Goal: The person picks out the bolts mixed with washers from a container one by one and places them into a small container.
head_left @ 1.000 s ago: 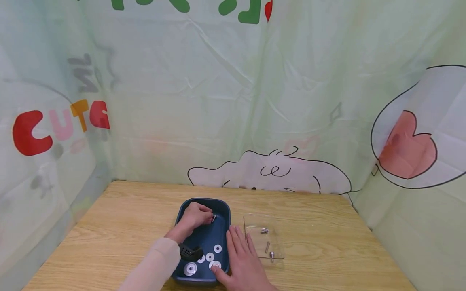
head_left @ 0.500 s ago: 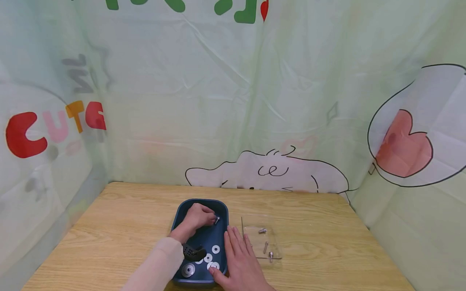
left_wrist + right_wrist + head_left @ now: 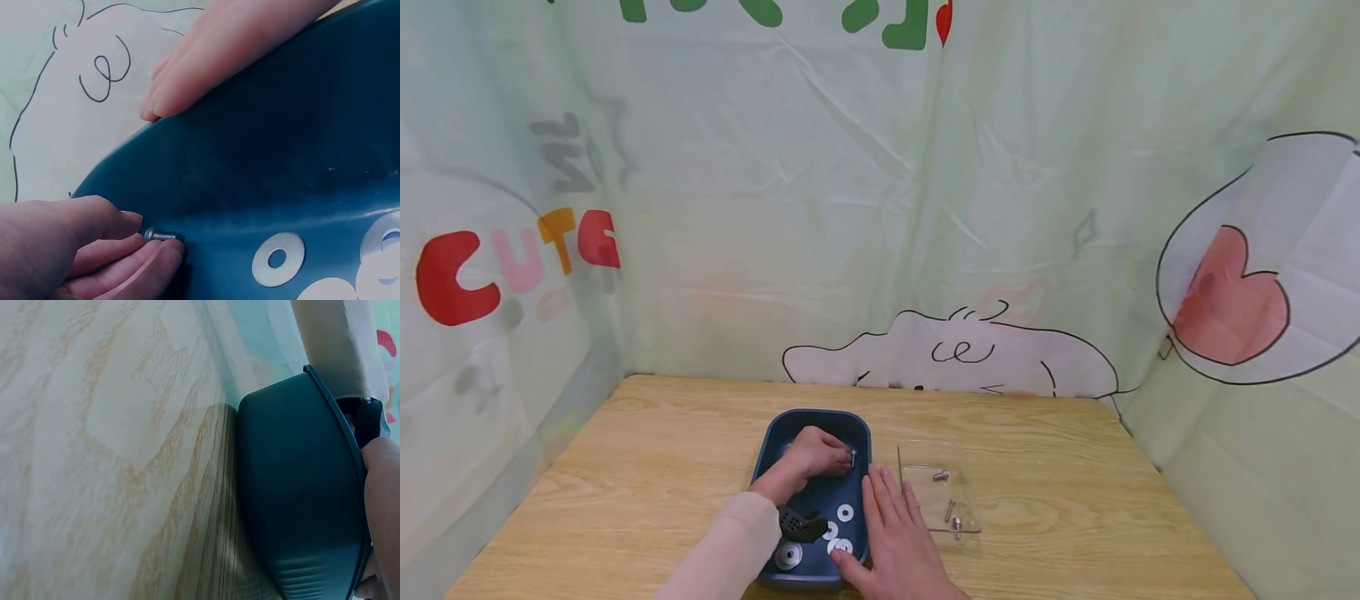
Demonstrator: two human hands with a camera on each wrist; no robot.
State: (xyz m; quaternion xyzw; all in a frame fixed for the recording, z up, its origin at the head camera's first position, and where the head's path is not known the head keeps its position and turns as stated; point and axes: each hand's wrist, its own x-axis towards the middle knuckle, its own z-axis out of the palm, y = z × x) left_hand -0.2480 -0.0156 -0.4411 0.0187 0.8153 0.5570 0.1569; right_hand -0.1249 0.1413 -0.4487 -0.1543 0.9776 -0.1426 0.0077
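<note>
My left hand (image 3: pixel 816 454) reaches into the dark blue tray (image 3: pixel 863 433). Thumb and curled fingers hold a small metal screw (image 3: pixel 161 235) at their tips, low against the tray's inner wall; the contact on its far side is partly hidden. In the head view that screw (image 3: pixel 853 458) shows just right of the fingertips. My right hand (image 3: pixel 898 533) lies with straight fingers along the tray's right rim, its thumb over the near corner. Several flat washers (image 3: pixel 845 512) lie in the near half of the tray, one of them (image 3: pixel 278 259) close to my left fingers.
Right of the tray stands a clear plastic box (image 3: pixel 925 528) with a few screws (image 3: pixel 942 475) in it. A black wrist strap (image 3: pixel 802 525) on the left arm covers part of the tray. The wooden table (image 3: pixel 1060 500) ends at a printed curtain (image 3: pixel 850 208).
My left hand has shifted slightly right and nearer inside the tray, and the screw has moved and turned with it. My right hand stays on the rim.
</note>
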